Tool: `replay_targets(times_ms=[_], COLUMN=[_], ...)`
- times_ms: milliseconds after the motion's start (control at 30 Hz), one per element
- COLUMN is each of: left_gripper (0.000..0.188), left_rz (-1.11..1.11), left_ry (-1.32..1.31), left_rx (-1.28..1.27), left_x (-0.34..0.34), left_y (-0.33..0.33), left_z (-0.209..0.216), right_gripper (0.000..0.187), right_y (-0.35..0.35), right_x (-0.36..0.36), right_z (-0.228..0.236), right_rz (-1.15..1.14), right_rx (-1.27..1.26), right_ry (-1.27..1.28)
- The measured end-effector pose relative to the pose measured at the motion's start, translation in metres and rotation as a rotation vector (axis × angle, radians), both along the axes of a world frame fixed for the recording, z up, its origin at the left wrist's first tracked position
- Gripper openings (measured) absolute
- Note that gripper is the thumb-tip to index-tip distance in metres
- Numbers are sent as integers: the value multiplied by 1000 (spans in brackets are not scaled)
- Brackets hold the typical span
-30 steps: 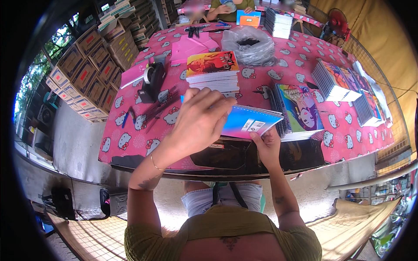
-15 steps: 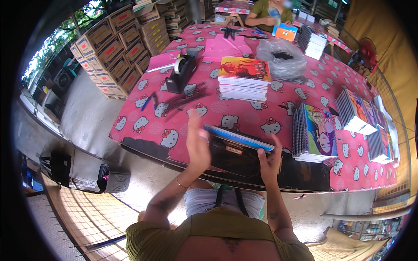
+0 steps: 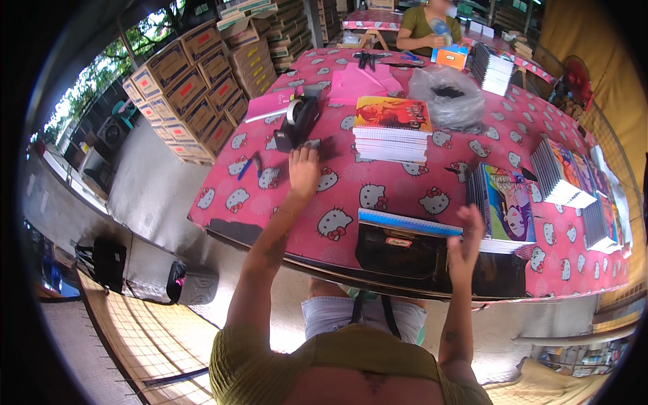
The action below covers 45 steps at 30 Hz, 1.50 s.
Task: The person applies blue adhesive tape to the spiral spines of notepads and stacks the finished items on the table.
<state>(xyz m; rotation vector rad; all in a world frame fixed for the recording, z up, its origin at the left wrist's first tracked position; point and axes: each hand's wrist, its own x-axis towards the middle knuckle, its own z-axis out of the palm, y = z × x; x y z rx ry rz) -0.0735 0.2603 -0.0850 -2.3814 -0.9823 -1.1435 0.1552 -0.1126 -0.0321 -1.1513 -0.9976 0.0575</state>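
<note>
A notebook with a black cover and a small orange-and-white label (image 3: 399, 242) lies at the table's near edge; a blue strip (image 3: 408, 221) runs along its far edge. My right hand (image 3: 464, 244) is raised at the notebook's right end, fingers apart and somewhat blurred. Farther off to the left, my left hand (image 3: 304, 170) reaches across the table with fingers extended. Its fingertips are by a bundle of thin dark strands (image 3: 329, 148), partly hidden by the hand. Just beyond stands a black tape dispenser (image 3: 298, 126) with a roll of tape.
A notebook stack (image 3: 391, 128) stands mid-table, with more spiral notebooks (image 3: 506, 206) on the right. Beyond are a clear plastic bag (image 3: 447, 98), pink sheets (image 3: 364, 81) and another person (image 3: 429, 30). A blue pen (image 3: 245, 169) lies left; cardboard boxes (image 3: 182, 88) rise beside the table.
My left hand has left the notebook and moved away toward the dark strands. The notebook has been lowered from its tilt, and my right hand has let go of it.
</note>
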Motion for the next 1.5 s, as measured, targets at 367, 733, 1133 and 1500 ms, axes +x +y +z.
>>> replay_targets(times_ms=[367,733,1133,1500], left_gripper=[18,17,26,22], left_rz=[-581,-519,-607,-733], left_ry=[-406,-397,-184,154], left_rx=[-743,-665,-720,-877], left_x=[-17,-15,-16,-14], left_y=[-185,-212,-188,-166], left_z=[100,95,113,128], right_gripper=[17,8,10,15], right_y=[73,83,77,76], right_x=[-71,-67,-62,-52], right_z=[57,52,56,62], right_rz=[-52,-30,67,249], right_rx=[-402,-363,-388,-449], right_ry=[-826,-792,-788,-631])
